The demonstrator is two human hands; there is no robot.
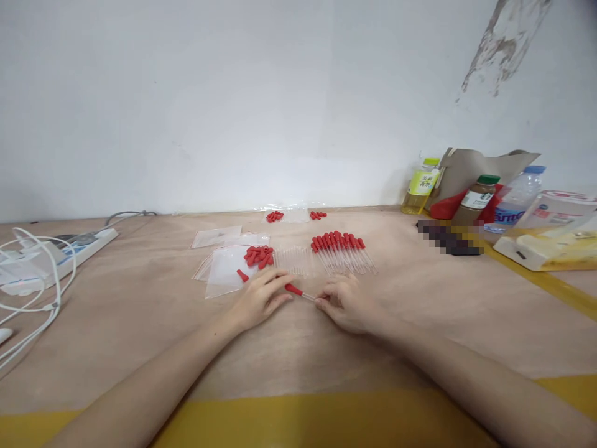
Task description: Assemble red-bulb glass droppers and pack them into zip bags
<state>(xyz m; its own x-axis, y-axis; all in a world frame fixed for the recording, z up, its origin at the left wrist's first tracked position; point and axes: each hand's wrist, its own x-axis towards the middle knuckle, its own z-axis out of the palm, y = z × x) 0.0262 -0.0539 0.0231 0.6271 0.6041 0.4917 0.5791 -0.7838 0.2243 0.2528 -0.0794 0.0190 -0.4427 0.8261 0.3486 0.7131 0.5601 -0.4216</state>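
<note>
A dropper (306, 296) with a red rubber bulb (293, 289) and a clear tube lies between my hands, pinched at the tube by my right hand (342, 302). At the bulb end, my left hand (263, 297) has its thumb and fingers apart; whether a fingertip touches the bulb I cannot tell. Beyond my left hand is a pile of loose red bulbs (259, 256), with a single bulb (242, 275) nearer on a clear plastic bag (226, 274). Several bare clear tubes (291, 258) lie side by side. To their right, droppers with red bulbs (338, 241) form a fanned row.
Bagged red bulbs (275, 216) lie by the wall. On the left are a power strip (88, 255) and white cables (56, 274). Bottles (478, 200), a grey bag (485, 165), a blurred dark object (450, 239) and a yellow-white packet (545, 252) occupy the right.
</note>
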